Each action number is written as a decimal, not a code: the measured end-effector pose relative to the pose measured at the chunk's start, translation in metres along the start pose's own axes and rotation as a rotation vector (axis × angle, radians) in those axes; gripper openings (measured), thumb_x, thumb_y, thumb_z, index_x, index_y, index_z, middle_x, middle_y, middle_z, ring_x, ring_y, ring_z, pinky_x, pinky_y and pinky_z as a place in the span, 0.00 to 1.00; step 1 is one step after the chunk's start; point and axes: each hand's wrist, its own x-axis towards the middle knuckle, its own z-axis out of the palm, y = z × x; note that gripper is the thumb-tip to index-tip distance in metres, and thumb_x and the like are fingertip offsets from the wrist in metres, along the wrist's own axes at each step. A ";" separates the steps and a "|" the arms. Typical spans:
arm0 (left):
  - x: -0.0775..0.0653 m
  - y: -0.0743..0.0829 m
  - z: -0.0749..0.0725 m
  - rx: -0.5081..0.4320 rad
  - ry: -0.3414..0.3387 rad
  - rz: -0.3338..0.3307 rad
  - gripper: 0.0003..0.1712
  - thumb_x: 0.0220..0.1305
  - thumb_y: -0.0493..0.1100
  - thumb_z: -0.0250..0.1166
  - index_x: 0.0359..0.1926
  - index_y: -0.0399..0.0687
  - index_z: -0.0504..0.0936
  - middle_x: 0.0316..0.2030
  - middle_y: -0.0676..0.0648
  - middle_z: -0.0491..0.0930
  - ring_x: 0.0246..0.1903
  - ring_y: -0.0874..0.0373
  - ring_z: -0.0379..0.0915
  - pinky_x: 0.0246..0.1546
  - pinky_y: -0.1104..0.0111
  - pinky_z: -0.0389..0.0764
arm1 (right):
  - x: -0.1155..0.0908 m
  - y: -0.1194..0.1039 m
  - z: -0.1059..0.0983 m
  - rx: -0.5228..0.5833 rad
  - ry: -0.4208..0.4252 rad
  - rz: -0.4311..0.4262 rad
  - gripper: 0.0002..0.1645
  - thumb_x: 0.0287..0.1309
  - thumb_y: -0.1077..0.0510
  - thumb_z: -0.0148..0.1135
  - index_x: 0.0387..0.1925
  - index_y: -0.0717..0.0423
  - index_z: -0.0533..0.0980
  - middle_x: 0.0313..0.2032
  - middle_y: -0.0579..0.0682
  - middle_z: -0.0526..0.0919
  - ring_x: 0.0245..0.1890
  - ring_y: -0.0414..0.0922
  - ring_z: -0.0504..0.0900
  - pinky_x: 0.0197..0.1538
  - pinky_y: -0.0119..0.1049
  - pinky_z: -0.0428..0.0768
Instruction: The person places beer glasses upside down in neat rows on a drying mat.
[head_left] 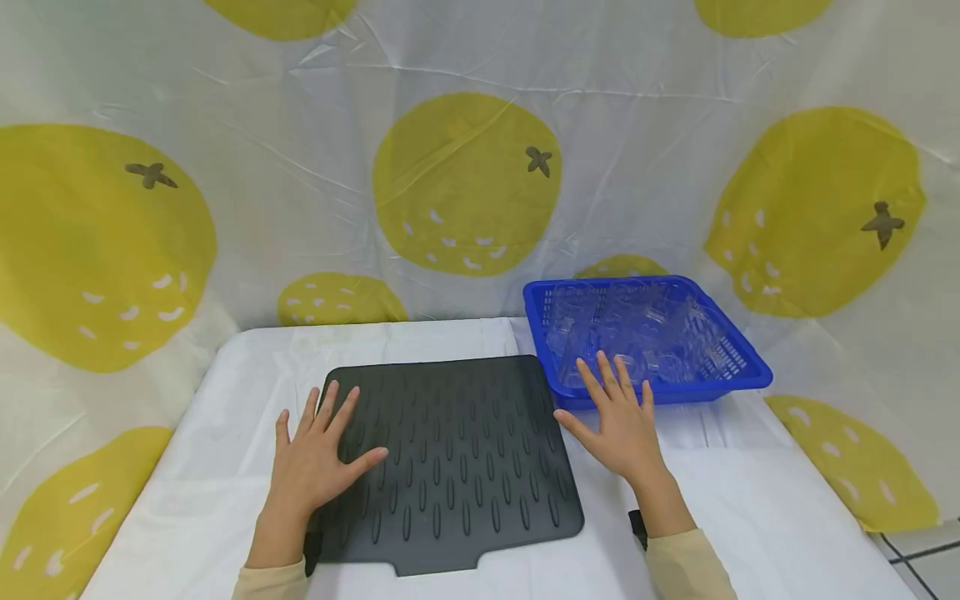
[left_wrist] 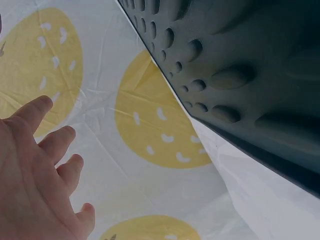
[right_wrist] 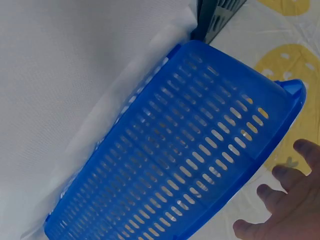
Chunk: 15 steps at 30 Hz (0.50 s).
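Observation:
My left hand is spread above the left side of a dark grey ribbed mat, fingers apart and nothing in them. The mat lies flat, with raised oval ridges and a tab at its near edge. To the right, my right hand is also spread and holds nothing, between the mat and a blue plastic basket. Its fingertips overlap the basket's near rim in the head view. Several clear, transparent glass-like items lie inside the basket. The right wrist view shows the basket's slotted side beside the hand's fingers.
A white cloth covers the table under the mat and basket. Behind stands a pale curtain printed with large yellow lemons, hanging close to the table's back edge. Floor tiles show at the lower right.

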 end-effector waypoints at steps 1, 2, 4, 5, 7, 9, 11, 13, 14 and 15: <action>0.000 0.000 0.000 -0.003 0.004 0.000 0.58 0.54 0.79 0.56 0.78 0.61 0.48 0.76 0.42 0.46 0.74 0.42 0.37 0.66 0.36 0.33 | 0.001 0.000 0.000 0.003 0.004 -0.006 0.53 0.58 0.27 0.55 0.77 0.44 0.51 0.76 0.55 0.45 0.75 0.57 0.38 0.68 0.67 0.33; 0.000 0.000 0.001 -0.008 0.008 0.000 0.58 0.54 0.78 0.57 0.78 0.61 0.48 0.76 0.42 0.46 0.74 0.42 0.36 0.66 0.36 0.33 | 0.001 0.000 0.000 0.006 0.005 -0.010 0.53 0.58 0.27 0.55 0.77 0.44 0.51 0.76 0.55 0.46 0.75 0.56 0.39 0.68 0.67 0.34; -0.001 -0.001 0.002 -0.014 0.019 0.004 0.58 0.54 0.78 0.57 0.78 0.61 0.48 0.75 0.41 0.47 0.74 0.42 0.36 0.65 0.35 0.34 | 0.002 -0.001 0.000 0.012 0.011 -0.017 0.52 0.58 0.28 0.55 0.76 0.45 0.53 0.76 0.54 0.47 0.75 0.56 0.40 0.68 0.68 0.36; -0.001 -0.001 0.002 -0.021 0.023 0.008 0.57 0.54 0.78 0.58 0.78 0.61 0.48 0.75 0.41 0.48 0.74 0.42 0.36 0.65 0.35 0.34 | 0.001 -0.001 0.000 0.017 0.019 -0.023 0.51 0.58 0.28 0.56 0.76 0.46 0.54 0.76 0.55 0.48 0.75 0.55 0.41 0.68 0.68 0.38; -0.002 -0.001 0.004 -0.045 0.036 0.023 0.57 0.54 0.76 0.59 0.77 0.60 0.49 0.75 0.40 0.50 0.74 0.42 0.38 0.65 0.35 0.36 | 0.000 0.000 0.000 0.029 0.045 -0.037 0.50 0.59 0.30 0.58 0.75 0.48 0.57 0.75 0.56 0.51 0.75 0.55 0.44 0.67 0.68 0.41; -0.003 -0.001 0.005 -0.081 0.049 0.040 0.56 0.54 0.75 0.61 0.77 0.61 0.50 0.74 0.40 0.52 0.74 0.42 0.39 0.65 0.35 0.38 | -0.001 0.000 0.000 0.045 0.086 -0.058 0.48 0.58 0.32 0.60 0.73 0.50 0.61 0.74 0.57 0.54 0.74 0.55 0.47 0.67 0.68 0.45; -0.005 -0.001 0.006 -0.119 0.062 0.055 0.55 0.54 0.72 0.63 0.77 0.60 0.52 0.73 0.39 0.54 0.73 0.41 0.42 0.64 0.35 0.40 | -0.002 0.000 0.000 0.065 0.136 -0.086 0.45 0.58 0.35 0.62 0.70 0.53 0.65 0.72 0.58 0.59 0.73 0.56 0.51 0.66 0.69 0.48; -0.010 -0.003 0.006 -0.146 0.064 0.061 0.54 0.55 0.70 0.65 0.76 0.57 0.55 0.73 0.39 0.56 0.72 0.40 0.44 0.64 0.35 0.42 | -0.002 -0.001 0.002 0.088 0.185 -0.115 0.42 0.58 0.38 0.64 0.68 0.55 0.68 0.70 0.58 0.63 0.71 0.57 0.55 0.65 0.69 0.51; -0.013 -0.005 0.006 -0.153 0.057 0.059 0.53 0.55 0.68 0.66 0.76 0.56 0.57 0.72 0.39 0.57 0.72 0.39 0.46 0.64 0.35 0.44 | -0.003 -0.001 0.003 0.100 0.209 -0.128 0.40 0.58 0.40 0.64 0.66 0.56 0.70 0.69 0.59 0.65 0.70 0.58 0.57 0.64 0.69 0.52; -0.017 -0.007 0.006 -0.159 0.045 0.056 0.52 0.55 0.67 0.67 0.75 0.53 0.59 0.71 0.38 0.59 0.70 0.38 0.49 0.64 0.35 0.45 | -0.003 -0.001 0.004 0.111 0.236 -0.142 0.38 0.58 0.42 0.65 0.65 0.57 0.71 0.67 0.59 0.67 0.69 0.59 0.59 0.63 0.69 0.54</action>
